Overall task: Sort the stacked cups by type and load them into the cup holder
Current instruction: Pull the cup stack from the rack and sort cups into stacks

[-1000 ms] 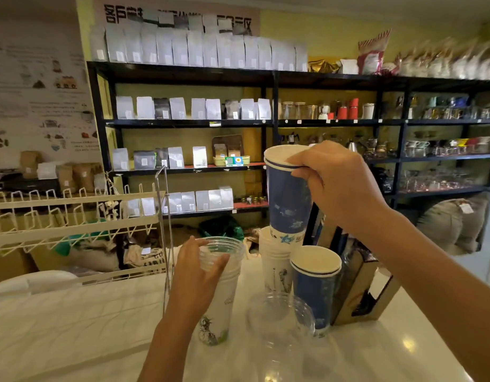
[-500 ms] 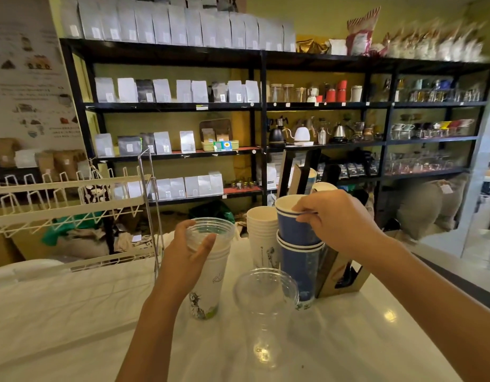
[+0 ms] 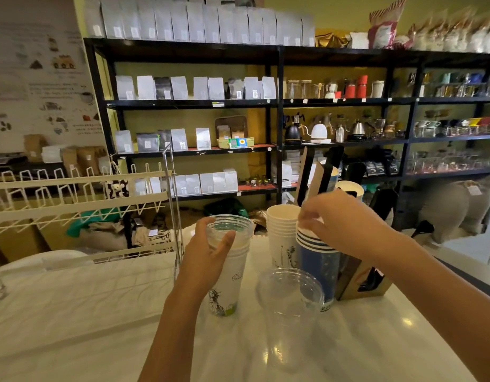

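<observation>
My left hand (image 3: 208,255) grips a mixed stack (image 3: 228,274): clear plastic cups nested in white printed paper cups, standing on the white counter. My right hand (image 3: 340,221) rests on the rim of a stack of blue paper cups (image 3: 319,261), fingers pinched at its top edge. Between the two stands a stack of white paper cups (image 3: 282,230). In front, a clear plastic cup stack (image 3: 289,301) stands alone. The brown cardboard cup holder (image 3: 359,279) with black uprights sits to the right, holding blue cups (image 3: 348,187) behind my right hand.
A white wire rack (image 3: 81,199) stands at the counter's left. Black shelving (image 3: 277,103) with bags, kettles and jars fills the wall behind. The white counter (image 3: 73,312) stretches to the left and front; its right edge drops to the floor.
My right hand has lowered the blue cup fully into the blue stack, so only rims show. The left hand has kept its grip on the mixed stack.
</observation>
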